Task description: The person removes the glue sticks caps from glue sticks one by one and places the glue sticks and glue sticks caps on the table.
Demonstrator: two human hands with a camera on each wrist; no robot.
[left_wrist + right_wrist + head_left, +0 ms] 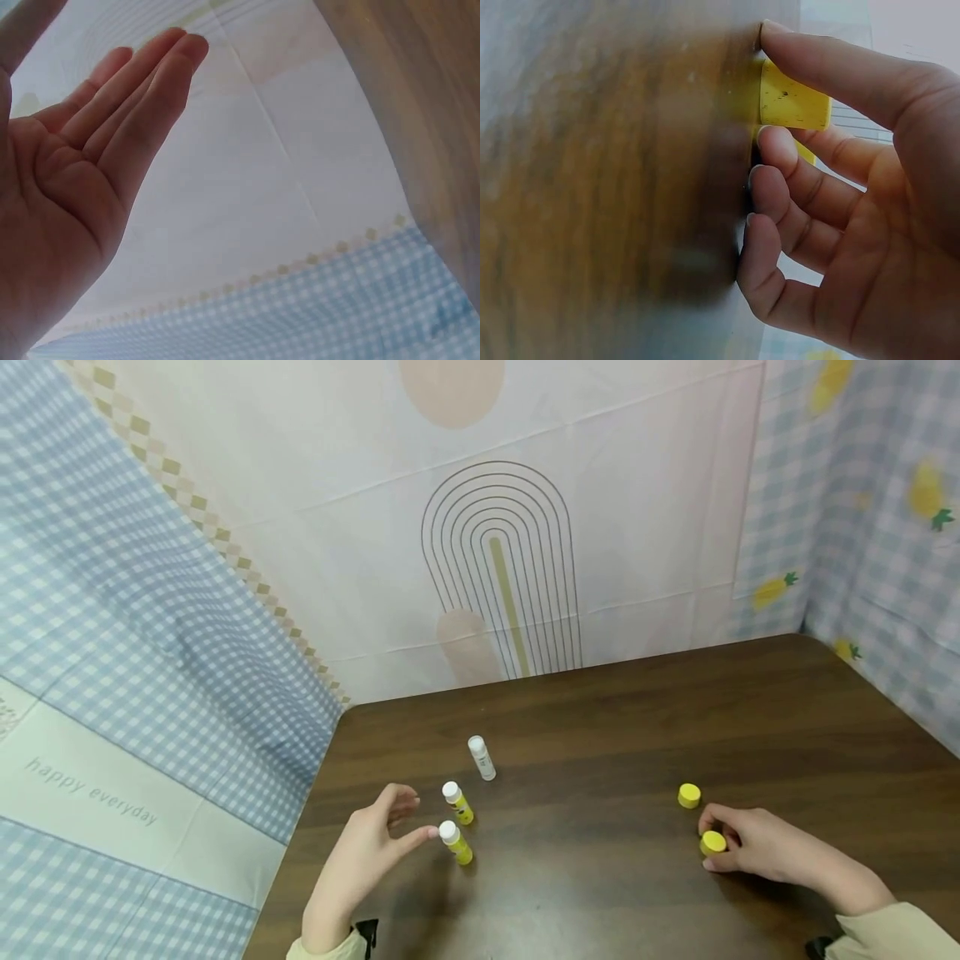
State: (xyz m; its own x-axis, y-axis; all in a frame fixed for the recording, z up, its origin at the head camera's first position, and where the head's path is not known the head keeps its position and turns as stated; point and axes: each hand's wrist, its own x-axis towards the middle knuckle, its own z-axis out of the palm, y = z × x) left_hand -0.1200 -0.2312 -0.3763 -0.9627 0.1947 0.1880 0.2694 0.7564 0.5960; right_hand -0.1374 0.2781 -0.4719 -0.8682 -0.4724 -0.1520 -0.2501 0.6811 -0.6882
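Observation:
My left hand has its fingers spread and relaxed, and its thumb tip is right at the white top of the nearer yellow glue stick. Just behind that one stands another yellow glue stick, also white-topped. A white glue stick is upright farther back. In the left wrist view, the left hand shows an empty palm. At the right, my right hand has thumb and fingers curled round a yellow cap at the tabletop. A second yellow cap sits just beyond those fingers.
The dark brown wooden table carries all of these things. A pale cloth with printed arches hangs behind its far edge. Blue checked curtains hang at the left and right sides.

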